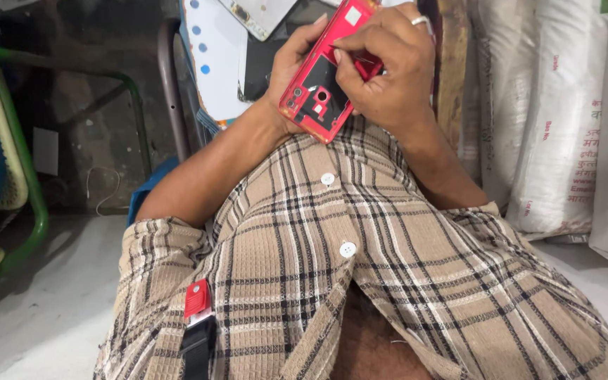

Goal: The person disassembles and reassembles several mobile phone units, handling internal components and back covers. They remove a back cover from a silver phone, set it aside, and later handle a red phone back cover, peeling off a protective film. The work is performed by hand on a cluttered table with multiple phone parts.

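Note:
A red phone back cover [320, 83] with dark inner patches and camera holes sits at the top centre, inner side up. My left hand [288, 63] cups it from underneath, fingers wrapped along its left edge. My right hand [388, 70], with a ring on one finger, rests over the cover's right side. Its thumb and forefinger pinch a thin dark tool or part against the inside of the cover. What exactly is pinched is too small to tell.
My beige checked shirt [360, 281] fills the lower frame, with a red clip [197, 299] on its pocket. White sacks [564, 119] stand at the right. A green metal frame [29, 183] is at the left. A white panel with blue dots [216, 56] lies behind the hands.

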